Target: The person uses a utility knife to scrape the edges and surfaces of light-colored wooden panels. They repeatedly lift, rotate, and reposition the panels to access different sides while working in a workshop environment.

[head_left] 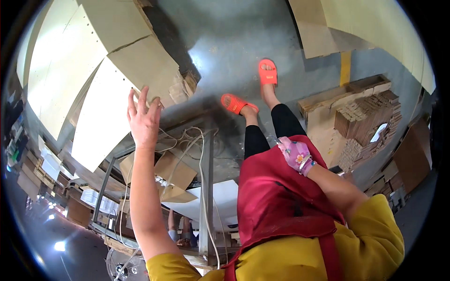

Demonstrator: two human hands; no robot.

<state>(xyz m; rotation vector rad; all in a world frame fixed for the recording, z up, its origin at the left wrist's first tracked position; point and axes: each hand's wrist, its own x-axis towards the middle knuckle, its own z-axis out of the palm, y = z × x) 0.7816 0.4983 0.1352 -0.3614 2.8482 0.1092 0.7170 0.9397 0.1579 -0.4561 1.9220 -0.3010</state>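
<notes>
My left hand [144,119] is bare and reaches forward with its fingers spread and slightly bent. The fingers lie over the corner of a large white sheet [101,117] with small dark holes along its edge; I cannot tell if they touch it. Behind them is a tan cardboard sheet [147,65]. My right hand [296,156], in a pink flowered glove, is closed in front of my red apron [281,192]. Something thin and greyish shows at its fingertips, too small to name.
A metal frame [206,187] with loose white cables [190,140] stands at my left. Stacked brown cardboard pieces [358,117] lie on the right. Pale sheets [379,23] rise at the far right. A fan [123,268] is at lower left. Another person's limbs show beneath the frame.
</notes>
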